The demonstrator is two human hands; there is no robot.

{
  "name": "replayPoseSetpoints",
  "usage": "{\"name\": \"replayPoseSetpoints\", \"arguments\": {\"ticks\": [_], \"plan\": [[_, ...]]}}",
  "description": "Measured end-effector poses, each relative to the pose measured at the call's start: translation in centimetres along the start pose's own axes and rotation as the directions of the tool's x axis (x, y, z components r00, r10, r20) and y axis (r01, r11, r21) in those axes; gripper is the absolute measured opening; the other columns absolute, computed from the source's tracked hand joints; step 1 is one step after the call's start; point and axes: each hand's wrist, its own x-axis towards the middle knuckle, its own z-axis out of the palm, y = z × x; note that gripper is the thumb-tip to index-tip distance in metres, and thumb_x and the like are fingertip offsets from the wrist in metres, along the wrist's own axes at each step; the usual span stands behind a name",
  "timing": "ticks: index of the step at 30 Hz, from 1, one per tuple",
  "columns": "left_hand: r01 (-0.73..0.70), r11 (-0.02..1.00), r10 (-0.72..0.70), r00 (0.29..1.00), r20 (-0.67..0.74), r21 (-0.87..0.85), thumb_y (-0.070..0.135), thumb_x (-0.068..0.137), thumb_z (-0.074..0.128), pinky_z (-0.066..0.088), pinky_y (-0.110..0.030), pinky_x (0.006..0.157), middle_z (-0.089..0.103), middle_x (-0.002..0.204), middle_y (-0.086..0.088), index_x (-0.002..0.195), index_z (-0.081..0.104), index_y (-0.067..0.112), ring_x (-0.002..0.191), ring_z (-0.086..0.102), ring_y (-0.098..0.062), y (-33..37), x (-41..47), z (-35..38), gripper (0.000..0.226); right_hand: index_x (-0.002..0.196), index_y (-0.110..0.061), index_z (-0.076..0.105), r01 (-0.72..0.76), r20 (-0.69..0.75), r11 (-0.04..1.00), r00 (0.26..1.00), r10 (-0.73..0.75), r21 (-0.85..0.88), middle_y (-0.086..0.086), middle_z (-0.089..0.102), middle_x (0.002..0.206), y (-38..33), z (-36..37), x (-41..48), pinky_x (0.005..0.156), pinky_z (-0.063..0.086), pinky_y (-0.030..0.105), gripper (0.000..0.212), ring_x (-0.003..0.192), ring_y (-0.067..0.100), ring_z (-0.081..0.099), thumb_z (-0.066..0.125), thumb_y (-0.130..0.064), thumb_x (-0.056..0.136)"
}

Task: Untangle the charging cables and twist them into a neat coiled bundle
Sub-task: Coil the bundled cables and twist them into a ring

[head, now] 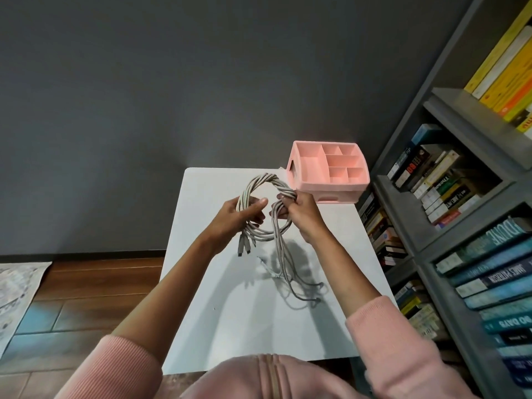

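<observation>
A bunch of pale grey charging cables [266, 182] forms a twisted loop held up above the white table [230, 312]. My left hand [244, 214] grips the loop's left side, with several plug ends hanging below it. My right hand [299, 210] pinches the loop's right side, where the strands are twisted together. Loose cable tails [288, 269] drop from my right hand down to the tabletop, their plugs lying on the table.
A pink compartment organizer [331, 171] stands at the table's far right corner. A grey bookshelf [460, 226] full of books runs along the right. Wooden floor and a rug [17, 289] lie to the left, with a dark wall behind.
</observation>
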Motion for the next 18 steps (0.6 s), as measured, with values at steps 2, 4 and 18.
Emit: {"name": "replayPoseSetpoints", "arguments": {"ticks": [2, 4, 18], "plan": [[0.017, 0.996, -0.014, 0.999, 0.033, -0.089, 0.031, 0.096, 0.051, 0.051, -0.028, 0.067, 0.063, 0.069, -0.008, 0.086, 0.063, 0.004, 0.067, 0.06, -0.017, -0.5, -0.3, 0.4, 0.031, 0.084, -0.01, 0.058, -0.027, 0.078, 0.999, 0.997, 0.023, 0.046, 0.01, 0.062, 0.073, -0.5, -0.2, -0.4, 0.063, 0.057, 0.031, 0.019, 0.054, 0.011, 0.064, 0.048, 0.0, 0.096], [0.011, 0.994, -0.011, 1.0, 0.006, -0.107, 0.03, 0.099, 0.044, 0.053, -0.031, 0.067, 0.056, 0.056, -0.004, 0.078, 0.059, 0.005, 0.057, 0.058, -0.015, -0.5, -0.2, 0.7, 0.037, 0.082, -0.01, 0.055, -0.088, 0.172, 0.989, 0.983, 0.067, 0.117, 0.006, 0.06, 0.066, -0.9, -0.5, -0.7, 0.056, 0.052, 0.024, 0.021, 0.047, 0.008, 0.062, 0.045, 0.0, 0.097], [-0.07, 0.995, 0.084, 0.965, -0.25, 0.065, 0.038, 0.095, 0.053, 0.038, -0.018, 0.04, 0.042, 0.042, 0.003, 0.069, 0.055, 0.012, 0.037, 0.047, -0.011, 1.0, 1.4, -0.7, 0.036, 0.07, -0.013, 0.054, -0.487, 0.705, 0.683, 0.707, -0.058, 0.545, -0.002, 0.041, 0.059, -0.7, -2.2, -1.2, 0.053, 0.039, 0.018, 0.024, 0.053, 0.008, 0.041, 0.077, -0.01, 0.069]]}}
